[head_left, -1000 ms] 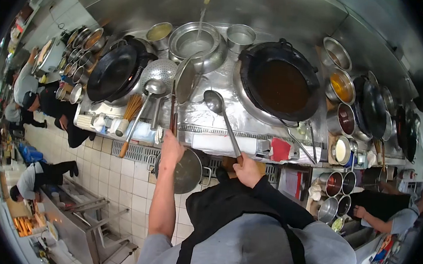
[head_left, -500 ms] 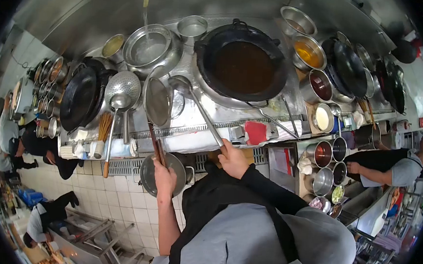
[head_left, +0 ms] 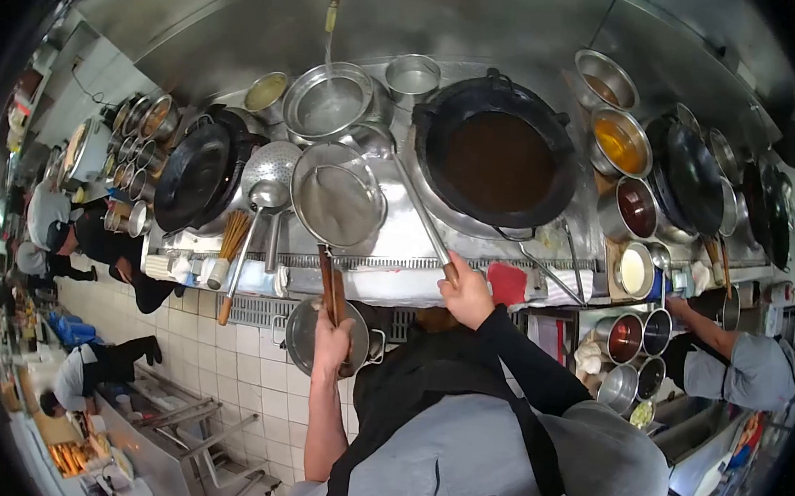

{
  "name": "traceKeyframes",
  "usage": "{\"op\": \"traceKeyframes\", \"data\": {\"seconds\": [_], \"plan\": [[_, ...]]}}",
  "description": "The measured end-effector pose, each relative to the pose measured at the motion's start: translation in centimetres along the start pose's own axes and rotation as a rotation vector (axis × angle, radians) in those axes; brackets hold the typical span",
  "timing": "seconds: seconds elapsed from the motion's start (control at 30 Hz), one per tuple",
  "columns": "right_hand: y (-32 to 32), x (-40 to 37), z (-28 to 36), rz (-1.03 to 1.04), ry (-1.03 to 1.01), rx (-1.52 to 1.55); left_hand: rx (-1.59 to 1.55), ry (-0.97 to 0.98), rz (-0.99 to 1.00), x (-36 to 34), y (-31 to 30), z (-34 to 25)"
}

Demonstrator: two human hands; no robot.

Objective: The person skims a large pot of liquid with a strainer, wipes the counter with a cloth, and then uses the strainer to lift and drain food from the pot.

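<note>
My left hand (head_left: 332, 340) is closed around the wooden handle of a round mesh strainer (head_left: 338, 195), whose face is turned up over the steel counter. My right hand (head_left: 466, 292) grips the long handle of a ladle (head_left: 427, 221); its bowl lies beside the strainer's upper right rim. Right of the ladle sits a black wok (head_left: 496, 158) with dark brown liquid. Behind the strainer, water runs from a tap (head_left: 332, 15) into a steel bowl (head_left: 368, 87).
A perforated skimmer (head_left: 271, 167), a second ladle and a black wok (head_left: 197, 177) lie at left. Steel pots of sauces and a pot of orange liquid (head_left: 619, 146) stand at right. Below my left hand is a large pot (head_left: 300, 335). Other people work on both sides.
The strainer has turned from nearly edge-on to face-up. The ladle's bowl has shifted relative to it, toward its upper right. The camera view has moved, so the scene appears farther right.
</note>
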State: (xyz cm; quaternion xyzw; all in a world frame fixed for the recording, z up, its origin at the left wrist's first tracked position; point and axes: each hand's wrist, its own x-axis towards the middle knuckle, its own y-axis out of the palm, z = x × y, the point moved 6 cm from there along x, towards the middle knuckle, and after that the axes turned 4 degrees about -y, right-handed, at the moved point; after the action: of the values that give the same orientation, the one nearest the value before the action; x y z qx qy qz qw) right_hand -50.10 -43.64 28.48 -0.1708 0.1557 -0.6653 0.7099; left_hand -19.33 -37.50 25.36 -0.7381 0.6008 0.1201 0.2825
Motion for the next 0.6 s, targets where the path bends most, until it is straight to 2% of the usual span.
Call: {"op": "traceKeyframes", "data": {"seconds": [0.13, 0.23, 0.27, 0.33, 0.4, 0.53, 0.6], "plan": [[-0.2, 2.0, 0.1, 0.002, 0.025, -0.01, -0.501, -0.183, 0.234, 2.2, 2.4, 2.8], [0.1, 2.3, 0.8, -0.002, 0.041, 0.112, -0.696, -0.272, 0.318, 3.4, 4.9, 6.5], [0.3, 2.2, 0.8, -0.001, 0.042, 0.166, -0.727, -0.292, 0.331, 3.2, 5.5, 7.1], [2.7, 1.6, -3.2, -0.03, 0.007, 0.267, -0.75, -0.306, 0.367, 2.6, 6.1, 7.0], [3.0, 1.1, -2.8, -0.027, -0.018, 0.352, -0.76, -0.314, 0.413, 2.1, 6.2, 6.2], [3.0, -0.3, -3.6, 0.018, 0.008, 0.167, -0.76, -0.342, 0.492, 1.4, 6.1, 5.6], [2.1, 0.5, -2.1, 0.056, 0.012, 0.084, -0.731, -0.346, 0.516, 1.0, 6.4, 5.6]]}}
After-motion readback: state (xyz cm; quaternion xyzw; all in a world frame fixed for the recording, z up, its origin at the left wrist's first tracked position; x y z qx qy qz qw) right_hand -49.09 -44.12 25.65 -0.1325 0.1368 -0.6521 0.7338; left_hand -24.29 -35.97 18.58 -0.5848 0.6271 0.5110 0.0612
